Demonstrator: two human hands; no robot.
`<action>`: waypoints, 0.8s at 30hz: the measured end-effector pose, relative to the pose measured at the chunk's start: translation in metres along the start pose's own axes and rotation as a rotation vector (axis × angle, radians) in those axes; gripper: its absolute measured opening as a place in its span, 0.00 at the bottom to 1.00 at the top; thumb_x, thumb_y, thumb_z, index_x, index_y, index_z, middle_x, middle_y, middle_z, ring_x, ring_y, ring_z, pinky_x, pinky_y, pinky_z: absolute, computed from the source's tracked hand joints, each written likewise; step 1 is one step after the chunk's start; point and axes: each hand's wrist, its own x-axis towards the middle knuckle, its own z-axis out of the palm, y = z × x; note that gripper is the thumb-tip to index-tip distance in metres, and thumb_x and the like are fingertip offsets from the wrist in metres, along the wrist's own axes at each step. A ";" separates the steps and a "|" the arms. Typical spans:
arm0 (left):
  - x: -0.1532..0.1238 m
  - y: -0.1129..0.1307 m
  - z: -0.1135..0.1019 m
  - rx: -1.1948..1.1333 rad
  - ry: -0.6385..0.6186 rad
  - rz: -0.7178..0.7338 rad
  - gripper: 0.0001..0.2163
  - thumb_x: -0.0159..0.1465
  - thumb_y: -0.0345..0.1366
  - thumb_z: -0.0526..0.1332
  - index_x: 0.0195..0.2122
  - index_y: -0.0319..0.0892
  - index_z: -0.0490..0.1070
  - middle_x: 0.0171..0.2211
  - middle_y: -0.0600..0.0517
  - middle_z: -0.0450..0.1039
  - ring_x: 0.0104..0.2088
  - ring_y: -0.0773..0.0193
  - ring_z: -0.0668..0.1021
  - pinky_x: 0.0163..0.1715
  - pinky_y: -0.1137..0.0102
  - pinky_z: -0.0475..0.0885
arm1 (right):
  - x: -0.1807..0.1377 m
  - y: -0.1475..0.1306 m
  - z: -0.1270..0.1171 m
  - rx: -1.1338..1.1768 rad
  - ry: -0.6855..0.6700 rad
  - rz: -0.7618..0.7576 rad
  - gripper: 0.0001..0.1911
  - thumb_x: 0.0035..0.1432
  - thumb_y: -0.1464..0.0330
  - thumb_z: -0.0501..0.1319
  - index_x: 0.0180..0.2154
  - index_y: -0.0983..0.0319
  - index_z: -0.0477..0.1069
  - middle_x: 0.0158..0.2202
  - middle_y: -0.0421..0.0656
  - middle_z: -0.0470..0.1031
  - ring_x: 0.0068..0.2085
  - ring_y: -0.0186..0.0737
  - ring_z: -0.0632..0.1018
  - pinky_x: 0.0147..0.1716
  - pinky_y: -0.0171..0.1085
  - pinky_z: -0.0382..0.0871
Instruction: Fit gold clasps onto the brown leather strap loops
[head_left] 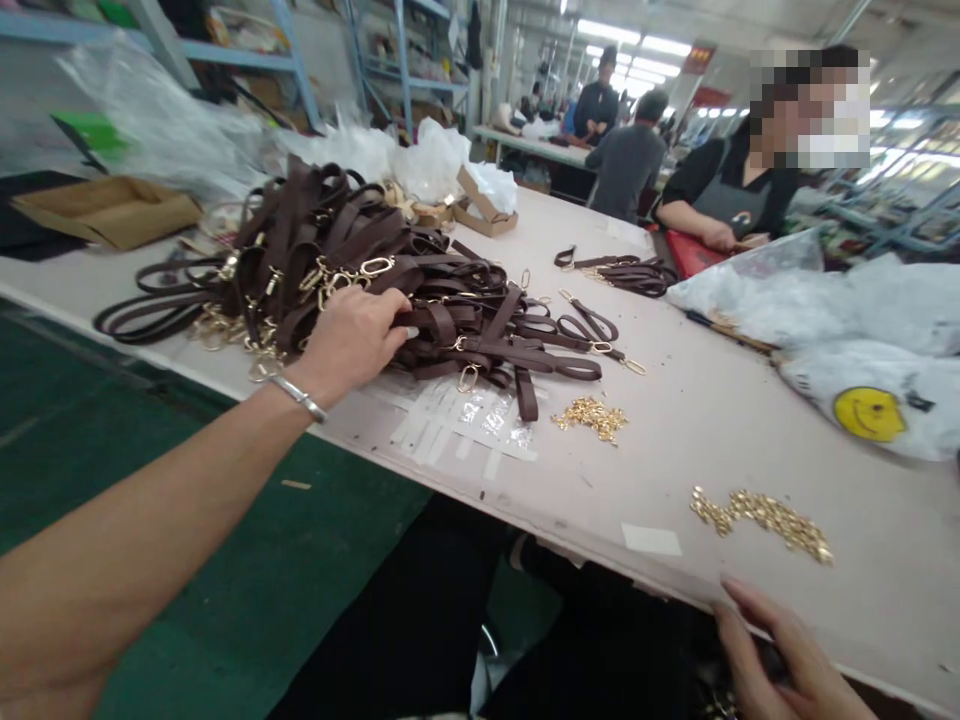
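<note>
My left hand (356, 335) reaches out over the table and rests on a big heap of dark brown leather straps (337, 270) with gold clasps. Its fingers curl down onto the straps at the heap's near side. My right hand (780, 655) sits at the table's near edge, bottom right, fingers loosely apart and holding nothing. Two small piles of gold metal fittings lie on the table: one (592, 415) just right of the heap, another (765, 515) close above my right hand. A silver bangle (300, 397) is on my left wrist.
The pale table (675, 450) carries clear tape strips (457, 425), a few separate straps (622, 272), small cardboard boxes (480, 205), plastic bags (825, 300) and a smiley-face bag (870, 412). A masked person (739, 190) works across the table. Green floor lies at left.
</note>
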 end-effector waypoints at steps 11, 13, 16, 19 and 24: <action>-0.007 -0.006 -0.031 0.072 -0.154 0.247 0.20 0.71 0.34 0.51 0.62 0.52 0.68 0.44 0.47 0.73 0.38 0.58 0.75 0.39 0.66 0.68 | 0.107 -0.021 0.112 -0.284 -0.104 -0.254 0.19 0.67 0.61 0.53 0.48 0.64 0.77 0.38 0.50 0.81 0.40 0.48 0.78 0.44 0.45 0.71; -0.014 -0.002 -0.036 0.046 -0.235 0.224 0.19 0.70 0.33 0.53 0.61 0.51 0.70 0.41 0.48 0.75 0.36 0.58 0.76 0.38 0.67 0.68 | 0.108 -0.018 0.119 -0.366 -0.080 -0.319 0.17 0.67 0.63 0.54 0.47 0.63 0.77 0.36 0.49 0.80 0.38 0.47 0.78 0.42 0.44 0.71; -0.029 0.006 -0.036 -0.208 -0.278 0.055 0.16 0.67 0.33 0.56 0.55 0.47 0.74 0.37 0.49 0.78 0.36 0.58 0.77 0.38 0.68 0.68 | 0.105 -0.014 0.124 -0.404 -0.030 -0.414 0.15 0.67 0.64 0.54 0.46 0.60 0.78 0.36 0.47 0.80 0.37 0.47 0.78 0.41 0.42 0.70; -0.052 0.017 -0.026 -0.937 -0.366 -0.392 0.10 0.64 0.33 0.61 0.45 0.42 0.77 0.30 0.53 0.76 0.24 0.66 0.73 0.27 0.73 0.64 | 0.106 -0.014 0.123 -0.381 -0.013 -0.488 0.14 0.67 0.65 0.54 0.44 0.60 0.77 0.37 0.47 0.80 0.37 0.46 0.78 0.42 0.42 0.70; -0.096 0.043 -0.002 -1.652 -0.490 -0.815 0.07 0.62 0.33 0.61 0.33 0.34 0.75 0.29 0.46 0.76 0.23 0.69 0.73 0.20 0.76 0.63 | 0.112 -0.016 0.118 -0.416 -0.035 -0.611 0.14 0.67 0.66 0.52 0.42 0.61 0.76 0.36 0.46 0.81 0.37 0.47 0.78 0.41 0.42 0.70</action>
